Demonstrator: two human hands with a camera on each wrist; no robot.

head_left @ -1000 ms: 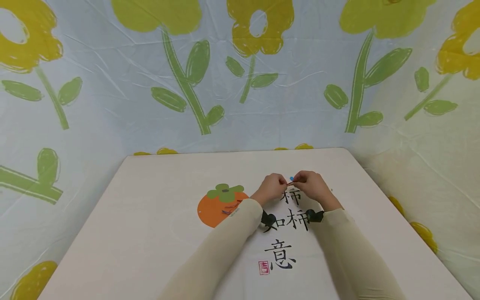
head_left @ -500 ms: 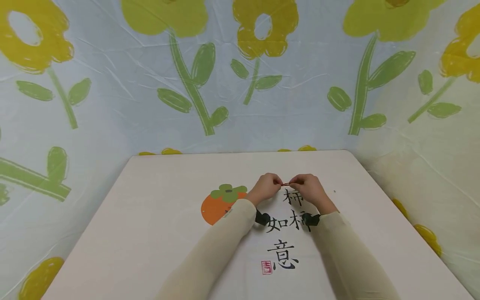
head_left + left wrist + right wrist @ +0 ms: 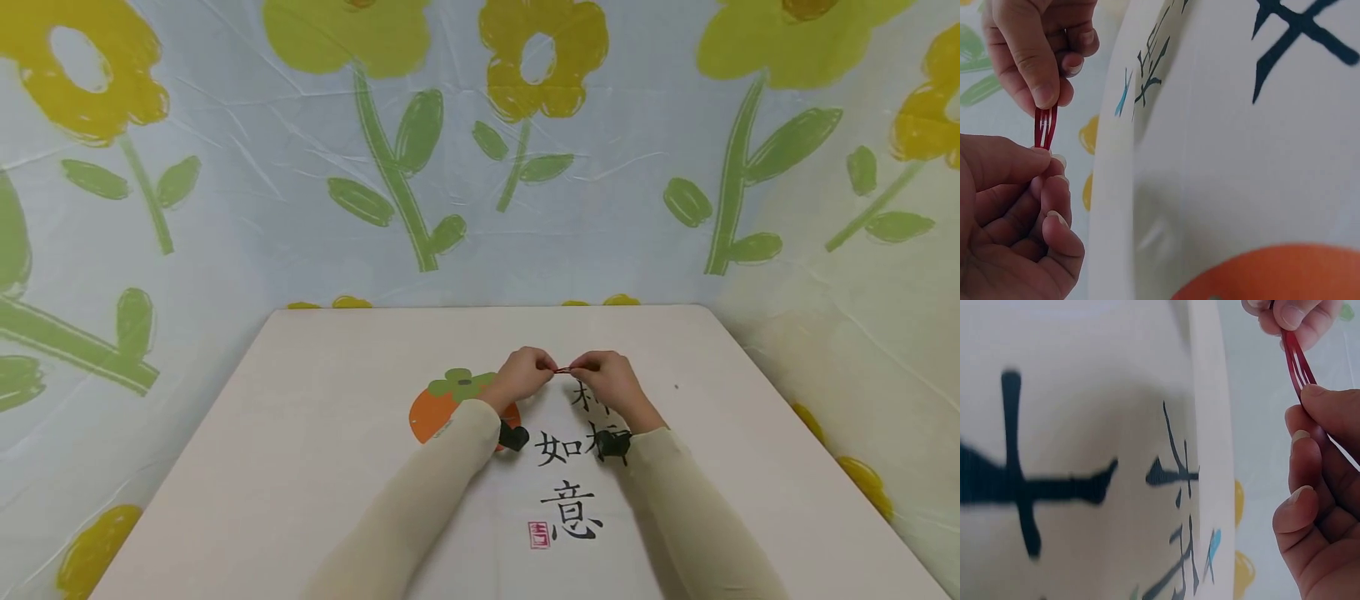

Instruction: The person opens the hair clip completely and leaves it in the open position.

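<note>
A slim red snap hair clip [image 3: 562,370] is stretched between my two hands above the far middle of the table. In the head view my left hand [image 3: 525,372] pinches its left end and my right hand [image 3: 611,379] its right end. The left wrist view shows the hair clip [image 3: 1045,128] close up, with pale gaps between its red strips. Thumb and fingertips of the left hand [image 3: 1013,212] hold its near end. The right wrist view has the right hand [image 3: 1329,481] gripping the other end; the fingertips hide both tips.
Under the arms lies a white table [image 3: 337,367] with large black brush characters [image 3: 573,508] and a red seal [image 3: 539,535]. An orange persimmon shape [image 3: 431,412] is partly covered by the left arm. A small blue item [image 3: 1213,547] is near the table edge. Flowered cloth [image 3: 615,225] hangs behind.
Both hands have shifted slightly left in relation to the table, with the hair clip between them, now more plainly stretched out. The camera view has turned slightly.
</note>
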